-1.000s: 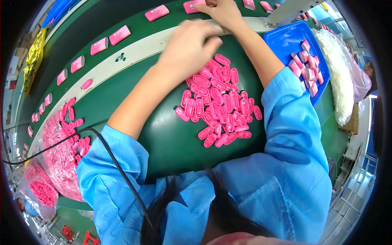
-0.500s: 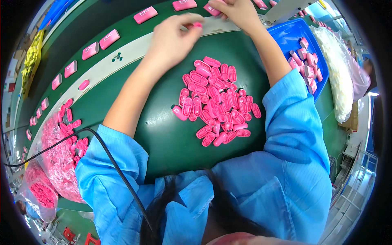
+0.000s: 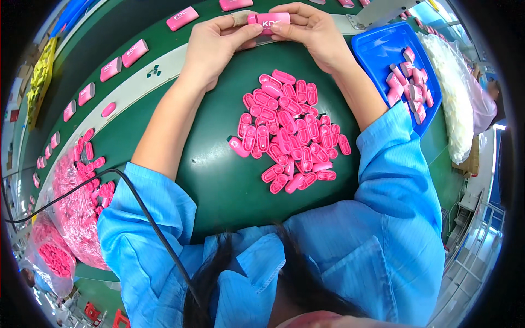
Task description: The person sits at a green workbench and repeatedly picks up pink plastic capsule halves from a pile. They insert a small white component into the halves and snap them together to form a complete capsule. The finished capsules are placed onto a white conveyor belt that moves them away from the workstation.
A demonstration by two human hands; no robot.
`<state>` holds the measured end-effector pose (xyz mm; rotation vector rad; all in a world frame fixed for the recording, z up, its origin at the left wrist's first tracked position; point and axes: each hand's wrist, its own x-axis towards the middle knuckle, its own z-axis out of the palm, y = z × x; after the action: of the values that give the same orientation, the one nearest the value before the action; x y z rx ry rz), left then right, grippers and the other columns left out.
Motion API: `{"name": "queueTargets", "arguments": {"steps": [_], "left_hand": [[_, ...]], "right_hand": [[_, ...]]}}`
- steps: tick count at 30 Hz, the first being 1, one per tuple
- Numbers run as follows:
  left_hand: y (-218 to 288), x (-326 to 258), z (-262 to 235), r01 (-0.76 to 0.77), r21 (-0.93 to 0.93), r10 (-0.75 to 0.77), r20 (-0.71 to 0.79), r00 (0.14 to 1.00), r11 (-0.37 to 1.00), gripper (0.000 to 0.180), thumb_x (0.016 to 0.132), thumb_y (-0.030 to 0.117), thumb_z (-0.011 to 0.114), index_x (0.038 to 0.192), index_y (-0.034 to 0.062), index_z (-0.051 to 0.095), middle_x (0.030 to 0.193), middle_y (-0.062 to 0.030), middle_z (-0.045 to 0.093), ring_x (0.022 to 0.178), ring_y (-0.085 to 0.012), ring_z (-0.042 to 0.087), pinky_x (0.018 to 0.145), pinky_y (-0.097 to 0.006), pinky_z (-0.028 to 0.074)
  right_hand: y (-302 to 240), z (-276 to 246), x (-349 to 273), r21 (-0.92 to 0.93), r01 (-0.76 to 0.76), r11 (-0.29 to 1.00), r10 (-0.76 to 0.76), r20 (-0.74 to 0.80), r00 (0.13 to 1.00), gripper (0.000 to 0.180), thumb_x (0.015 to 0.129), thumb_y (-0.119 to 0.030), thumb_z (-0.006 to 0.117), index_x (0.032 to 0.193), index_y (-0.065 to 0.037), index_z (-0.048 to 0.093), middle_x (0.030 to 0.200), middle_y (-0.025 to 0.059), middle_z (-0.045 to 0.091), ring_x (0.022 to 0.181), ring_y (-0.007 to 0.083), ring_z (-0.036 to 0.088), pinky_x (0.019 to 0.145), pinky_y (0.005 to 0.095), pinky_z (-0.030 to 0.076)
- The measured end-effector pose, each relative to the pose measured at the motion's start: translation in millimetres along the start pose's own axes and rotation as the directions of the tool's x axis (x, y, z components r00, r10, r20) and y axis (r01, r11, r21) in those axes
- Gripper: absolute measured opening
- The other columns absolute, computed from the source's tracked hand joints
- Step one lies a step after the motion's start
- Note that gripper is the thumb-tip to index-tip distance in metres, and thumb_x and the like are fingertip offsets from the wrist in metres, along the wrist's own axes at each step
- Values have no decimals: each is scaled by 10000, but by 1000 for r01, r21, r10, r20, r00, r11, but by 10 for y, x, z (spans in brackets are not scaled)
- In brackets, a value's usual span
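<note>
At the far side of the table, both hands come together over the pale rail. My right hand point(image 3: 320, 39) pinches a pink printed flat-oval casing point(image 3: 275, 22), its fingers closed on the right end. My left hand point(image 3: 214, 48), with a tan wrap on one finger, is closed on a small pink oval cap point(image 3: 252, 18) at the casing's left end. The two pieces appear to touch; whether the cap is seated cannot be made out. Between my forearms lies a loose pile of pink oval caps point(image 3: 285, 126), many with the hollow side up.
Pink casings point(image 3: 134, 53) stand in a row on the green belt point(image 3: 153, 38) past the pale rail point(image 3: 131, 90). One cap point(image 3: 108, 109) rests on the rail. A blue tray point(image 3: 372, 49) of casings is at right, a plastic bag point(image 3: 82, 218) of caps at left, near a black cable point(image 3: 147, 205).
My right hand has brought the casing in from the belt side, and my left hand has moved its cap against the casing's left end. The belt's casings have shifted leftward and nearer.
</note>
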<state>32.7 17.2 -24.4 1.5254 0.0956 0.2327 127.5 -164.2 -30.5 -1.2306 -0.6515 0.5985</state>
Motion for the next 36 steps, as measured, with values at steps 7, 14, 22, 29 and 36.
{"name": "queueTargets", "arguments": {"steps": [7, 14, 22, 29, 36], "left_hand": [[132, -78, -28, -105, 350, 110, 7, 994, 931, 430, 866, 162, 736, 1193, -93, 625, 984, -146, 731, 865, -168, 716, 786, -264, 567], [218, -317, 266, -318, 540, 361, 29, 932, 779, 532, 896, 66, 588, 1353, -137, 405, 975, -302, 671, 932, -417, 680, 817, -405, 545], [157, -127, 351, -410, 793, 714, -44, 699, 450, 335, 841, 119, 674, 1161, 22, 662, 1051, -197, 677, 1073, -350, 606, 961, -409, 475], [321, -465, 325, -490, 761, 118, 490, 864, 425, 223, 857, 199, 671, 1011, 43, 708, 1054, -138, 640, 1081, -305, 572, 950, -391, 468], [266, -251, 243, -336, 723, 160, 304, 939, 603, 223, 835, 157, 701, 1026, 43, 702, 835, -98, 673, 707, -195, 657, 686, -307, 532]], "right_hand": [[-27, 56, -33, -124, 108, 986, -107, 12, 994, 276, 901, -27, 675, 1161, 14, 594, 1092, 104, 689, 982, 158, 660, 895, 289, 528], [-2, 214, -96, -108, 207, 972, -217, -82, 973, 269, 901, -19, 669, 1152, 29, 587, 1094, 118, 690, 970, 162, 668, 855, 283, 543], [70, 53, 484, -522, 136, 842, -243, -141, 960, 280, 856, -30, 695, 1112, 51, 614, 985, 120, 715, 868, 138, 675, 756, 262, 537], [-125, -19, 371, -721, 154, 675, -464, -254, 848, 371, 829, -120, 730, 1169, 8, 651, 973, 133, 691, 843, 179, 646, 739, 285, 517], [-427, 483, -1286, -487, 756, 437, -283, 724, 630, 409, 795, -382, 757, 1092, -114, 671, 1250, 82, 614, 1131, 285, 575, 942, 470, 472]]}}
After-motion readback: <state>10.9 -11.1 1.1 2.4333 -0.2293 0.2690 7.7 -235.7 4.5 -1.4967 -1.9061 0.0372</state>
